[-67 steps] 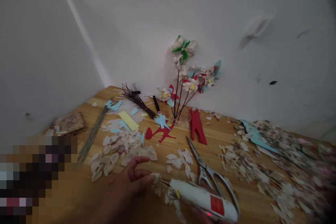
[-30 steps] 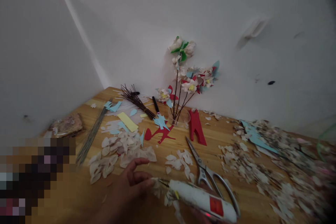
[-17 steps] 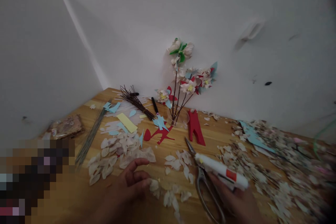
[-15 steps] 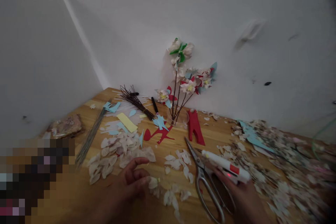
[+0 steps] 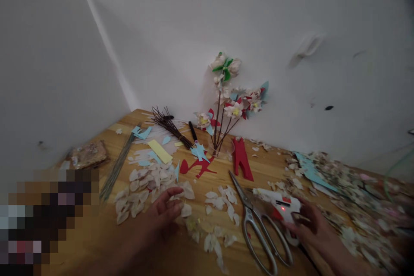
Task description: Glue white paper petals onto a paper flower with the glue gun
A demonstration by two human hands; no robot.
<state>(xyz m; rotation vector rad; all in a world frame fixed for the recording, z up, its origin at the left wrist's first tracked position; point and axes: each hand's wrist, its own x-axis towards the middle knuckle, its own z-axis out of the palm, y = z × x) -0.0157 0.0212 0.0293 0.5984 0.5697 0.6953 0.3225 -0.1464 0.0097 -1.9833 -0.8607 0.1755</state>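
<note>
My left hand [image 5: 163, 213] is closed in a loose pinch above the near table, and a pale petal [image 5: 186, 210] shows at the thumb and fingertips. Just below it lies a small flower with a yellow centre [image 5: 194, 223], blurred. My right hand [image 5: 312, 224] grips a white glue gun [image 5: 270, 195] with red parts and a lit red light, its nozzle pointing left. Beneath the gun's front lie large metal scissors [image 5: 248, 207], blades away from me. Loose petals [image 5: 221, 198] are spread between the hands, with a bigger petal pile [image 5: 150, 179] beyond my left hand.
Made-up flowers [image 5: 234, 110] on brown stems stand in a clear container [image 5: 230, 148] by the wall. Red felt scraps [image 5: 241, 159], a twig bundle [image 5: 171, 127], grey wires [image 5: 118, 159] and a yellow strip [image 5: 160, 151] lie around. Dried petals [image 5: 355, 207] cover the right side.
My right hand has turned the glue gun so its side now shows, and its grip has shifted to the right. My left hand has risen slightly with the petal, away from the yellow-centred flower.
</note>
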